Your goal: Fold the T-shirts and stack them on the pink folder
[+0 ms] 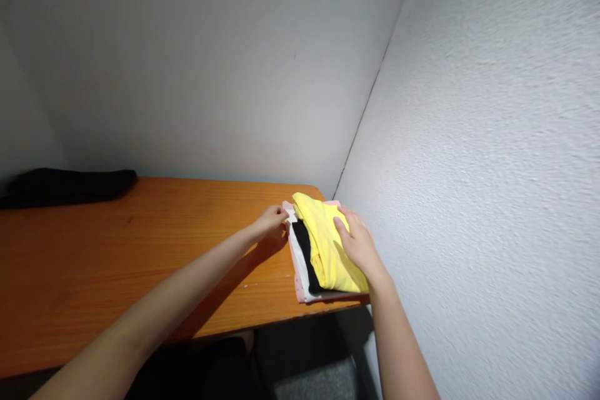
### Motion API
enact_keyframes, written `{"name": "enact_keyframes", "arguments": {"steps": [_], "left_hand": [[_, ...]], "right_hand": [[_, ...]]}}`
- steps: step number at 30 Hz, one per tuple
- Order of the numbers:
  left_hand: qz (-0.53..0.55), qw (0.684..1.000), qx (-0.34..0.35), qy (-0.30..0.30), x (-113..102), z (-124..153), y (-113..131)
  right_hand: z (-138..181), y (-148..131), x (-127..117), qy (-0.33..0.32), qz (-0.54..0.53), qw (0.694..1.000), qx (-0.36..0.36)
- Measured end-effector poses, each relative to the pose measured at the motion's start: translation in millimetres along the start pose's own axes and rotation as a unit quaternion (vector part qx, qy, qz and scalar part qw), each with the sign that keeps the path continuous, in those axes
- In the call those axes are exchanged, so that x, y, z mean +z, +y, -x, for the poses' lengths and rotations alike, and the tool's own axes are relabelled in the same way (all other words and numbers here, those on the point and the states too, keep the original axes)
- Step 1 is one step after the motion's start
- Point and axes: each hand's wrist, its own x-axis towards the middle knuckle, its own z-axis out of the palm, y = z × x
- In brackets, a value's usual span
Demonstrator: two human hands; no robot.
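Note:
A stack of folded clothes lies at the right end of an orange wooden table (140, 250), against the wall. A yellow garment (323, 244) is on top, with black (304, 250), white and pink layers (296, 275) under it. My right hand (357, 240) rests flat on the yellow garment's right side, fingers stretched out. My left hand (272, 220) is at the stack's far left corner, its fingertips pinched on the edge of the pale lower layers.
A dark black cloth (65, 186) lies at the table's far left, against the back wall. A textured white wall (469, 169) stands close on the right of the stack. Below the table edge the floor is dark.

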Motion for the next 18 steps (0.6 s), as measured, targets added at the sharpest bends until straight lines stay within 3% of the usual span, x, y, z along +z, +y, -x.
{"name": "enact_keyframes", "arguments": {"steps": [3,5,11,15,18], "left_hand": [[-0.017,0.997,-0.023,-0.066,2.5,21.8,-15.9],[-0.016,0.995,-0.027,-0.097,9.6,31.1,-23.4],[-0.019,0.996,-0.014,-0.089,29.6,31.3,-31.8],[-0.033,0.993,-0.004,-0.109,21.6,37.6,-27.6],[-0.060,0.986,0.026,-0.151,9.8,62.9,-22.7]], "right_hand": [[-13.5,-13.0,37.7,-0.116,0.010,0.993,0.007],[-11.8,-15.8,58.4,-0.157,0.031,0.987,0.022],[-1.4,-10.4,71.1,-0.149,0.046,0.988,0.016],[-1.7,-10.3,68.9,-0.134,0.062,0.989,0.010],[-2.3,-8.9,71.3,-0.130,0.062,0.989,0.011]]}}
